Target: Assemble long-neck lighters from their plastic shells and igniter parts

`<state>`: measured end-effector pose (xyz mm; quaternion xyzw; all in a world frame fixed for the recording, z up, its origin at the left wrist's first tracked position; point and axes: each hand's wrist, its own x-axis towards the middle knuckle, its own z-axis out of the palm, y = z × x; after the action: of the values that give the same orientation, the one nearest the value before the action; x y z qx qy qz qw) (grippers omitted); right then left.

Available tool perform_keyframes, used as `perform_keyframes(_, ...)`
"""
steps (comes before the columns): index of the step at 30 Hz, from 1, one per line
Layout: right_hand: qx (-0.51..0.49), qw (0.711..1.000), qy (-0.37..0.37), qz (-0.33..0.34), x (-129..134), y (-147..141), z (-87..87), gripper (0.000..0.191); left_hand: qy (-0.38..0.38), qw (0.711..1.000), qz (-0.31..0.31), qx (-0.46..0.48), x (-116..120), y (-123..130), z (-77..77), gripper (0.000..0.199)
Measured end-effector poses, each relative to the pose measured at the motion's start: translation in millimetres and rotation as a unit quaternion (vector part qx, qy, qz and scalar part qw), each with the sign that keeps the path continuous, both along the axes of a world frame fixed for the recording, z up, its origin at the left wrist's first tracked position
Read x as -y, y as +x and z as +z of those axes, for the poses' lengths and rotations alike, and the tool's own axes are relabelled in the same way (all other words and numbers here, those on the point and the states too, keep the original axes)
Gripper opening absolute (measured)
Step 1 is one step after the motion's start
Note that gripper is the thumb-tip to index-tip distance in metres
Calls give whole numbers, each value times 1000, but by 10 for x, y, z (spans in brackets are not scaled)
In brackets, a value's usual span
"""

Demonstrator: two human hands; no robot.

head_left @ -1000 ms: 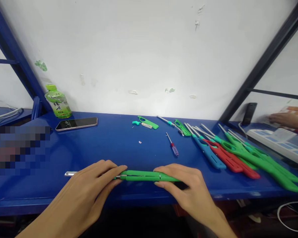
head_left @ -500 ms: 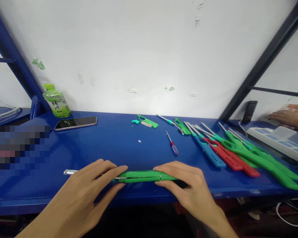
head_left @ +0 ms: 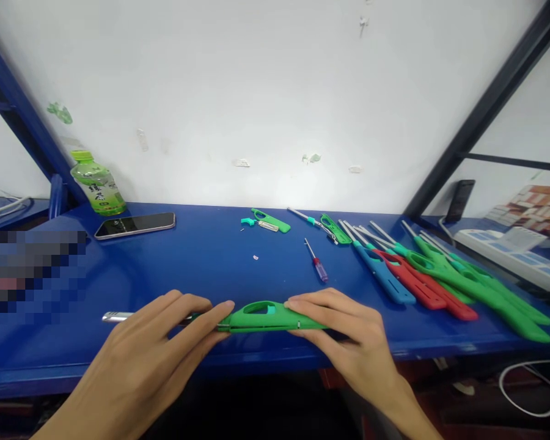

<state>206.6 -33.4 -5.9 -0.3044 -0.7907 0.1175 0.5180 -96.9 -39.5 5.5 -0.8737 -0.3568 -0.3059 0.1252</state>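
A green long-necked lighter (head_left: 263, 319) lies level between my hands, above the front of the blue table. My left hand (head_left: 151, 348) pinches it where the handle meets the metal tube, and the tube's silver tip pokes out to the left. At the handle's other end, my right hand (head_left: 348, 333) grips with thumb and fingers. A narrow seam runs along the handle's near edge, and a teal trigger shows in its loop. Beyond lie a small screwdriver (head_left: 318, 264), a green handle half (head_left: 275, 220) with a clear fuel tank (head_left: 268, 226), and a teal trigger piece (head_left: 247, 222).
Several blue, red and green lighters (head_left: 440, 275) are piled at the right. A metal tube (head_left: 305, 215) rests by another green shell (head_left: 337, 229). A phone (head_left: 137, 225) and a green bottle (head_left: 99, 186) stand at the back left. The white wall closes the back.
Both hands have rolled the green lighter, so its broad side and trigger loop now show instead of the edge. The gap along the seam looks narrower. The view has shifted slightly.
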Motion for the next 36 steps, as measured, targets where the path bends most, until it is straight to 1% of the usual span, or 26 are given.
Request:
perform_keyframes(6,-2,1000,16,2,0,8,6,34,29,1000,3,0,7,-21,-9,33)
perform_keyframes(13,14,999,34,-9,13,20,-9,35,63,998,16,-20,20,0,43,29)
perform_keyframes(16,25,999,43,-13,22,19,-20,33,61,998,13,-24,20,-12,27,31)
perform_keyframes(21,44,998,49,-23,35,2,-15,28,39,998,7,-40,35,-56,-47,41)
perform_keyframes(23,58,997,49,-34,38,-5,-16,26,38,998,5,-41,39,-53,-58,41)
perform_keyframes(28,113,988,83,-69,36,-46,-32,23,55,998,-7,-30,35,43,-12,30)
perform_keyframes(32,169,978,100,-71,40,-100,-19,22,68,997,-29,-32,40,165,8,26)
perform_keyframes(36,207,969,113,-72,48,-140,16,23,81,995,-42,-36,64,265,-20,26)
